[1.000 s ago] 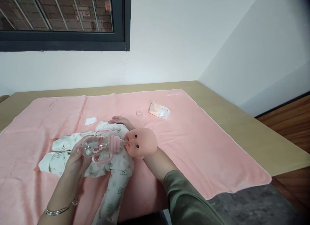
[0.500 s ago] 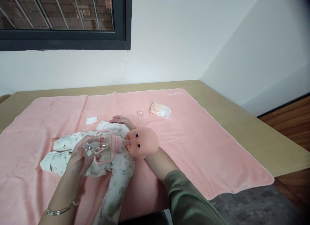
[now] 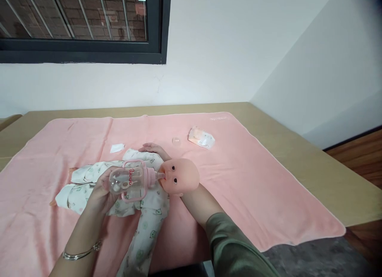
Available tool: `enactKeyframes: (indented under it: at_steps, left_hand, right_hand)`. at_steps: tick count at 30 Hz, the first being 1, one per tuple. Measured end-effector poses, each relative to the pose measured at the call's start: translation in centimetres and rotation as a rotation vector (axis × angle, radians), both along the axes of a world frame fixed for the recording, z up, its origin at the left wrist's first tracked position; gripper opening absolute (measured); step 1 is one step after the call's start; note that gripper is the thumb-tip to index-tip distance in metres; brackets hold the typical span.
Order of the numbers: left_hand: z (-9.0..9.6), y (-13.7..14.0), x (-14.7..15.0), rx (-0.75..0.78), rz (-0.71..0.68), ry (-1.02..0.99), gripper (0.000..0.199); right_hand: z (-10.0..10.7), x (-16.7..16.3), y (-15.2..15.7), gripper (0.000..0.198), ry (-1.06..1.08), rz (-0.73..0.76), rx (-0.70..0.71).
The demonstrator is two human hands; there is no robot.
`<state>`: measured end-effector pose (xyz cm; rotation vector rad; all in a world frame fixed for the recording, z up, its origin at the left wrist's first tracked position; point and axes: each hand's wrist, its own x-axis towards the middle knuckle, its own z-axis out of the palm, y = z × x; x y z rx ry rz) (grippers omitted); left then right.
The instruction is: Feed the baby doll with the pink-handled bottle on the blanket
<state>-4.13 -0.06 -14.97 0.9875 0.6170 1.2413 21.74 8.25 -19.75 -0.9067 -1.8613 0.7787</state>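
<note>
A baby doll (image 3: 180,175) in white printed clothes lies on its back with its legs toward the left. My left hand (image 3: 103,191) is closed round the base of a clear baby bottle (image 3: 128,179) with pink handles and a pink collar. The bottle is tilted nearly flat over the doll's chest, and its teat touches the doll's mouth. Under the doll's head and neck passes my right forearm. Beyond the doll's far shoulder my right hand (image 3: 152,148) shows, fingers stretched out and holding nothing.
A pink blanket (image 3: 253,189) covers much of the wooden table (image 3: 301,161). On it lie a small white folded piece (image 3: 117,148), a clear dome-shaped cap (image 3: 176,141) and a white-and-peach soft packet (image 3: 201,138). White walls and a dark window frame (image 3: 119,57) stand behind.
The camera view has turned slightly, so everything sits a little further right in the picture. Both hands, the bottle and the doll keep the same arrangement.
</note>
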Motion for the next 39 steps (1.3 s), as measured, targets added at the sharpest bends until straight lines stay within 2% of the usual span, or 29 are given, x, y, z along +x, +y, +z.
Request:
enactKeyframes:
  at_steps: [7,17,24,29,39]
  left_hand:
    - [-0.3,-0.1,-0.1,-0.043,0.021,-0.038,0.067]
    - [-0.3,-0.2,-0.3,-0.13,0.021,-0.01,0.07]
    - [-0.7,-0.1,-0.4,-0.092,0.014,-0.005,0.07]
    - [-0.6,-0.1,-0.3,-0.084,0.042,-0.007,0.067]
    - [0.0,-0.3,0.0,-0.128,0.081,0.004,0.055]
  right_hand:
    - [-1.6,0.4,0.9,0.058,-0.007,0.067,0.024]
    - [-0.6,0.8,-0.2,0.079,-0.034,0.099,-0.072]
    - [0.2,1.4,-0.8,0.075,-0.047,0.123,-0.07]
    - [-0.1,2.7,-1.7,0.069,-0.017,0.127,-0.052]
    - [-1.0,1.6,-0.5,0.079,-0.023,0.118,-0.049]
